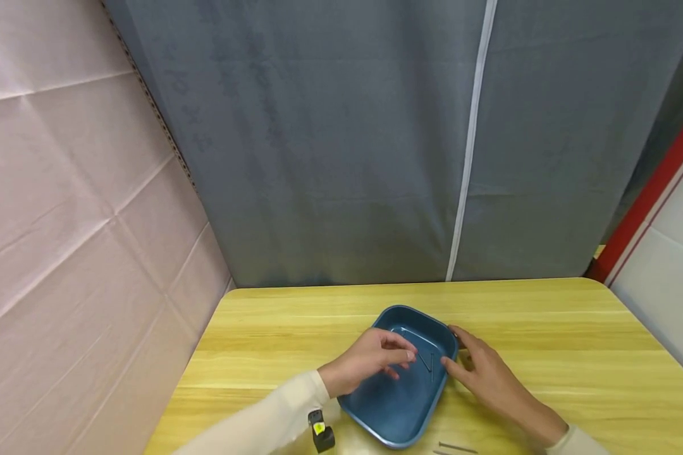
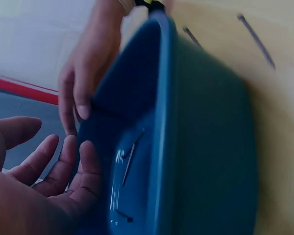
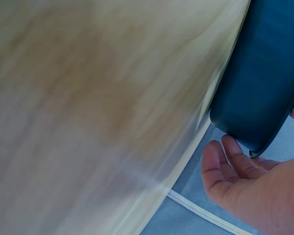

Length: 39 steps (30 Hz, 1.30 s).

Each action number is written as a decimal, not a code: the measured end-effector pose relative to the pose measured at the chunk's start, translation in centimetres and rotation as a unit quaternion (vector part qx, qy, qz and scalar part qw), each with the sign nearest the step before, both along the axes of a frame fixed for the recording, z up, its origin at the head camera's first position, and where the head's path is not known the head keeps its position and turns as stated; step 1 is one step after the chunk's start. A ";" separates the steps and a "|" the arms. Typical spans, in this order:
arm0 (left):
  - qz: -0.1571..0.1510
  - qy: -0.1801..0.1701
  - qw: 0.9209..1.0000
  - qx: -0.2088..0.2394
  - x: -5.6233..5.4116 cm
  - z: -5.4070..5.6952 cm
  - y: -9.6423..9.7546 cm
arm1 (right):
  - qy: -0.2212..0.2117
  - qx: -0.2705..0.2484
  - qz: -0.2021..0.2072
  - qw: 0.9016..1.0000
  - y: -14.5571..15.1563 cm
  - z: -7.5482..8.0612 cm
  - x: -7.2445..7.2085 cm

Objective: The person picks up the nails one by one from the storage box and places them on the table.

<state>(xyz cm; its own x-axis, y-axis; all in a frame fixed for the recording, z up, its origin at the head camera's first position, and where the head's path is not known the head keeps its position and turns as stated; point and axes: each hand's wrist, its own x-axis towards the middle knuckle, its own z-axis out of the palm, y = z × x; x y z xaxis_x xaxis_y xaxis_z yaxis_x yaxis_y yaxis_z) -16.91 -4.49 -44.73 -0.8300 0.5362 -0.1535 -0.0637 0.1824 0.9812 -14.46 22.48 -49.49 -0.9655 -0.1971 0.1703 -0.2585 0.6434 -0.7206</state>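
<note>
The blue tray (image 1: 387, 404) sits on the wood-grained table (image 1: 273, 328), right in front of the person, set at a slant with its rounded corners and open top facing up. The person's left hand (image 1: 370, 361) hangs over the tray, reaching in across its left rim, fingers loosely bent and spaced from one another, with nothing visible between them. The left wrist view is dim and smeared, so I can't say for certain whether those fingertips touch the tray's inner wall.

The right hand (image 1: 489, 376) grips the far right corner of the tray: its thumb lies at the rim while the fingers bend round the outside of the corner. The two hands are apart, the corner of the tray between them.

Inside, slim dark nails (image 2: 129, 164) lie on the tray's shiny floor, two of them forming a narrow V. Two loose nails (image 2: 257, 42) lie on the table just outside the tray, close to the near edge of the head view.

A black device (image 1: 321, 431) with a yellow mark sits by the cream left sleeve (image 1: 262, 417). Behind the table hangs a grey curtain (image 1: 330, 139) with a white strip (image 1: 471, 139) running down it.
</note>
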 end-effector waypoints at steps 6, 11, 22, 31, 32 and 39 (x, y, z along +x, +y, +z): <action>-0.024 0.079 0.993 -0.087 -1.1 -0.7 0.9 | 0.007 0.004 -0.001 1.000 0.0 -0.2 0.0; -0.038 0.145 0.978 -0.142 -1.7 -1.0 1.4 | 0.006 -0.001 0.006 1.000 -0.1 -0.2 0.0; -0.083 0.284 0.927 -0.230 -3.0 -1.1 2.6 | -0.018 -0.001 0.011 1.000 -0.1 0.0 0.0; -0.090 0.326 0.904 -0.263 -4.6 -2.4 3.7 | -0.028 0.002 0.009 1.000 0.0 0.0 0.0; -0.091 0.316 0.908 -0.260 -4.3 -1.6 3.8 | -0.029 0.001 0.009 1.000 0.0 0.0 0.0; -0.101 0.301 0.908 -0.273 -3.7 1.0 4.2 | -0.026 -0.001 0.009 1.000 0.1 0.0 0.0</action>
<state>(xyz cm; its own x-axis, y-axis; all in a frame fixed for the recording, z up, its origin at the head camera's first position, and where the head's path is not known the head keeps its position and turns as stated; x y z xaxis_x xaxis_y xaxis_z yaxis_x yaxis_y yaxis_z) -20.62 -0.26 -43.73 -0.7450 0.6671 0.0067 0.5431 0.6005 0.5869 -14.44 22.57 -49.44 -0.9692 -0.2151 0.1202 -0.2326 0.6373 -0.7347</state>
